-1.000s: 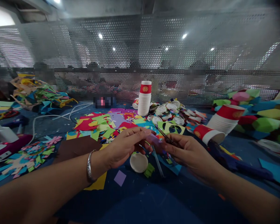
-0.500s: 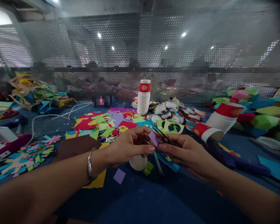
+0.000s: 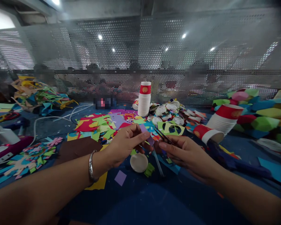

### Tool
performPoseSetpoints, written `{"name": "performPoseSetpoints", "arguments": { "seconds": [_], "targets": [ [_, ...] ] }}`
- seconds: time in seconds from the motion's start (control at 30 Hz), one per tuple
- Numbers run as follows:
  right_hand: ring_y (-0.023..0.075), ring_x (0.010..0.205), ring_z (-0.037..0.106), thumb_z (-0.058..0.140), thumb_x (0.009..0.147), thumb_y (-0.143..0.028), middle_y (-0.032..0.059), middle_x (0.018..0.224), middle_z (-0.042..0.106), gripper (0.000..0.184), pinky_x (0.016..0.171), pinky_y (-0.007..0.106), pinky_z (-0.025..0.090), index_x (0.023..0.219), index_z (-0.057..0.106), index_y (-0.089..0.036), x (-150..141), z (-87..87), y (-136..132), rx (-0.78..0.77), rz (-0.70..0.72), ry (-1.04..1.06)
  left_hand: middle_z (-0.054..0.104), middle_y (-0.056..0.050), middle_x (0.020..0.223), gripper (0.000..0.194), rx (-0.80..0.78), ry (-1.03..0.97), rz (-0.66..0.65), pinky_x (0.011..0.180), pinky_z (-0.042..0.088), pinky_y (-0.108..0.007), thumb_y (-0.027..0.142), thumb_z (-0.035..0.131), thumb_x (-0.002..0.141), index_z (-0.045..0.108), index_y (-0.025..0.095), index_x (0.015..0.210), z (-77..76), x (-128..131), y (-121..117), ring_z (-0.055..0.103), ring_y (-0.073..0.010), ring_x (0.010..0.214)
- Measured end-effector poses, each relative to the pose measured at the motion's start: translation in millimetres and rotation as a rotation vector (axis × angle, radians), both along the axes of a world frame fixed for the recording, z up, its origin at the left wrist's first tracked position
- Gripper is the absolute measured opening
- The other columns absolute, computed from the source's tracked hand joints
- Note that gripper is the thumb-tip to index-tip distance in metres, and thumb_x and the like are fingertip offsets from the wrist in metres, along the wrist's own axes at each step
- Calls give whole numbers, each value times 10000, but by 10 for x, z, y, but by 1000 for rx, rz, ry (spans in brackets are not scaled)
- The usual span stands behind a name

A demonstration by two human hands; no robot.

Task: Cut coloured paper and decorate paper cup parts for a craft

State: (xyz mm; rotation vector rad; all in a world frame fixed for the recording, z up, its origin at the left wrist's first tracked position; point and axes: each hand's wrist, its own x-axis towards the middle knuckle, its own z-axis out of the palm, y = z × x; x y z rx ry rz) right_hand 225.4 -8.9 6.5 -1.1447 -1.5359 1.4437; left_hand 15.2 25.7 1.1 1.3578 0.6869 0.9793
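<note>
My left hand [image 3: 125, 144], a silver bangle [image 3: 91, 165] at its wrist, pinches a small purple paper piece [image 3: 145, 130] between thumb and fingers. In my right hand [image 3: 188, 154] is a pair of scissors [image 3: 162, 135], dark blades pointing up and left near the paper; the handles are hidden by my fingers. Below my hands lie a round pale disc [image 3: 139, 162], a folded green paper bit [image 3: 149, 169] and a clear glue stick [image 3: 158, 164]. A loose purple paper square [image 3: 120, 177] rests nearer to me on the blue table.
Coloured paper scraps [image 3: 96, 125] cover the middle, beside a tall paper cup stack [image 3: 144, 103] and a heap of cup bottoms [image 3: 170, 109]. Right stand a tilted cup stack [image 3: 224, 118] and a blue glue gun [image 3: 234, 161]. A purple power strip [image 3: 12, 148] lies left.
My left hand has moved slightly up and left with the purple paper, away from the right hand's fingers. The scissors stay in my right hand, and the pale disc is less covered.
</note>
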Motion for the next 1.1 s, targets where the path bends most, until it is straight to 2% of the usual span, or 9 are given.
{"name": "performPoseSetpoints", "arguments": {
  "seconds": [0.1,0.23,0.37,0.57,0.83,1.1],
  "targets": [
    [78,542,197,724,843,-567,-78,639,329,406,474,246,116,873,594,-183,-20,-5,9,26,-15,-43,675,-9,776,258,-26,-2,55,576,474,-208,362,754,850,608,150,866,-8,4,22,685,-123,688],
    [78,529,199,691,865,-587,-77,636,323,415,459,251,117,878,595,-183,-19,-23,41,44,42,-84,682,-25,766,280,-14,22,85,622,476,-227,352,815,774,648,134,829,-10,5,20,661,-127,711],
    [77,528,178,637,909,-587,-75,657,303,413,456,246,114,954,639,-176,-1,-55,62,75,85,-86,694,-24,824,314,-24,34,77,647,469,-248,315,848,731,654,145,910,-15,13,-6,656,-131,717],
    [85,511,185,575,929,-627,-84,610,278,441,446,240,140,896,619,-189,21,-126,78,128,88,-95,669,-13,762,226,-14,23,91,620,440,-246,258,813,751,637,135,821,-36,25,-38,614,-119,693],
    [103,552,238,582,925,-619,-58,653,304,433,469,255,169,793,568,-207,26,-68,72,208,85,-213,660,19,747,405,-25,-3,128,624,454,-254,274,869,695,535,188,908,-53,7,-29,657,-139,706],
    [111,562,258,549,945,-604,-57,646,317,442,491,270,183,744,548,-210,44,-93,96,267,94,-259,644,37,780,384,26,-28,100,712,485,-270,214,835,731,522,202,953,-97,-2,-13,643,-119,735]
  ]
}}
